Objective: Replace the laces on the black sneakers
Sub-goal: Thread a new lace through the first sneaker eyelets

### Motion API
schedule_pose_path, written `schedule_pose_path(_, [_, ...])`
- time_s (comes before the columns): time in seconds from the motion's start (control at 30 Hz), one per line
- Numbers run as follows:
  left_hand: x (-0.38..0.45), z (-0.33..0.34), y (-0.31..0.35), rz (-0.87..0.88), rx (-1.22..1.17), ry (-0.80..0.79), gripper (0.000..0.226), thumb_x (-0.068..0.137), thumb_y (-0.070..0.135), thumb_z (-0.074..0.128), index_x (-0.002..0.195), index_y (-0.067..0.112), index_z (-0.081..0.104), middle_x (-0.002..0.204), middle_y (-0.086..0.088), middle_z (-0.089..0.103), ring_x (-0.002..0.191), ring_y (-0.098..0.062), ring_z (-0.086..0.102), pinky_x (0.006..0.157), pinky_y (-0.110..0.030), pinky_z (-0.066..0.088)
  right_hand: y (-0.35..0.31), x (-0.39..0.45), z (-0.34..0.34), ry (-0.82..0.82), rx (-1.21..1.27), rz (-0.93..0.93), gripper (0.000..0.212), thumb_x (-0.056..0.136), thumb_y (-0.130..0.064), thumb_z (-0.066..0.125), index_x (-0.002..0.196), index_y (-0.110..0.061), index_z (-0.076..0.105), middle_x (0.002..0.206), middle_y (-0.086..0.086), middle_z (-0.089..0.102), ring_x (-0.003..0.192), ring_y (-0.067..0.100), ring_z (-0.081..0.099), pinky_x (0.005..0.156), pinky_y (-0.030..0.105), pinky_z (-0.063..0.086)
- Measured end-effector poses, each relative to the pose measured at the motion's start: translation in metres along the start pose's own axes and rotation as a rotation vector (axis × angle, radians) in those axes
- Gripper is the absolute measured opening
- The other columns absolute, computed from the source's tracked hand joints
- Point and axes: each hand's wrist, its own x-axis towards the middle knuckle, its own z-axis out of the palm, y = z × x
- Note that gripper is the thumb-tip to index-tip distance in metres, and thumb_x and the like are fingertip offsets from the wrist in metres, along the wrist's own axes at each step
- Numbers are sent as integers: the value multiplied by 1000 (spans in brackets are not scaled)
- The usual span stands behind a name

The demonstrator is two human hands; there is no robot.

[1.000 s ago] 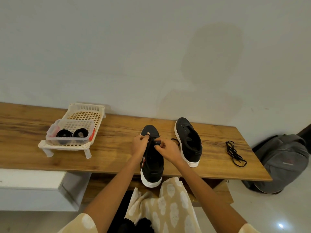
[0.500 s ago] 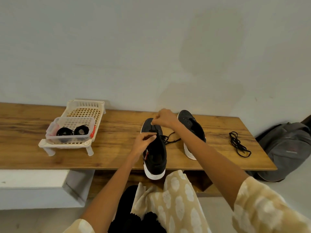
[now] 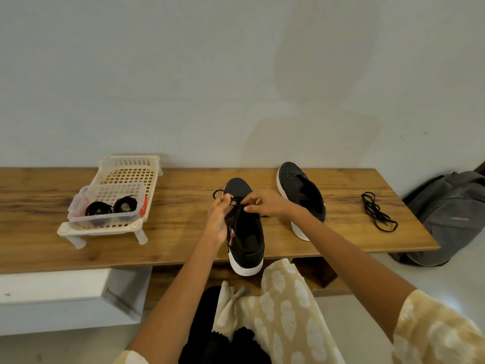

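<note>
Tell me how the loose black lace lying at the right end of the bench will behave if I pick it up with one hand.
The loose black lace will probably go floppy and dangle, since it lies in slack, uneven loops on the wooden bench. It looks thin, so likely very light. The overlapping loops may snag or tangle as it lifts.

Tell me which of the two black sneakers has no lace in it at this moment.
The sneaker on the right, lying apart from both hands with bare eyelets. The other sneaker has a lace pinched by the left hand and right hand.

Head view, angled down over bench [image 3: 183, 248]
</note>
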Motion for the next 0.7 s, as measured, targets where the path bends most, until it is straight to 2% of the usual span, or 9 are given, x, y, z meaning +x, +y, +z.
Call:
schedule_pose_path(0.07, [4,2,0,47,101,-14,8,91,23,59,85,19,63,97,-4,65,104,-25,58,97,-40,44,1,-3,4,51,-3,-42,30,93,-25,59,118,-9,65,116,3,63,103,15,55,90,31,43])
schedule_pose_path(0.17, [3,9,3,88,236,-5,12,92,30,59,89,22,67,109,-8,65,114,-29,56,103,-47,43,-2,3,5,170,-135,-58,23,89,-30,63,98,-11,73,98,2,68,88,11,53,76,31,42])
schedule_pose_path(0.23, [0,12,2,69,271,16,22,96,37,49,97,24,66,113,-7,64,114,-28,56,103,-45,42,-9,9,1,187,-186,-42,23,87,-34,64,89,-14,76,92,3,69,82,11,53,69,30,41])
schedule_pose_path(0.3, [-5,14,-2,29,347,15,37,100,45,35,105,25,65,120,-4,61,115,-21,53,105,-43,38,-20,14,-10,249,-103,-27,24,83,-38,67,79,-16,75,80,5,68,72,16,56,63,32,40])
schedule_pose_path(0.37, [-10,16,-7,19,384,-21,42,100,45,33,108,22,67,119,1,60,113,-15,51,101,-35,37,-35,20,-27,347,-45,-27,26,82,-36,69,71,-14,72,71,5,64,62,13,53,57,27,36])
schedule_pose_path(0.43, [-10,16,-9,57,390,-59,31,98,33,47,110,14,68,112,5,61,109,-11,52,88,-19,40,-48,25,-43,378,-23,-35,20,83,-34,69,75,-17,74,65,-6,61,56,5,49,54,23,35])
schedule_pose_path(0.5, [-5,16,-10,158,467,-66,20,91,18,60,107,11,69,104,6,64,105,-9,55,74,-9,43,-56,29,-51,415,17,-18,20,83,-36,69,82,-17,76,69,-9,66,61,6,56,60,26,43])
schedule_pose_path(0.6, [-2,20,-6,199,498,-26,5,85,13,68,91,14,69,90,6,66,92,-9,59,74,-11,44,-56,32,-50,492,173,27,22,82,-34,70,83,-12,75,90,6,74,81,18,66,74,33,51])
schedule_pose_path(0.7, [3,20,-6,107,460,26,5,87,14,66,83,16,64,86,3,63,89,-12,56,78,-23,42,-47,29,-40,469,277,17,26,84,-35,69,87,-10,75,85,7,72,73,12,60,68,24,45])
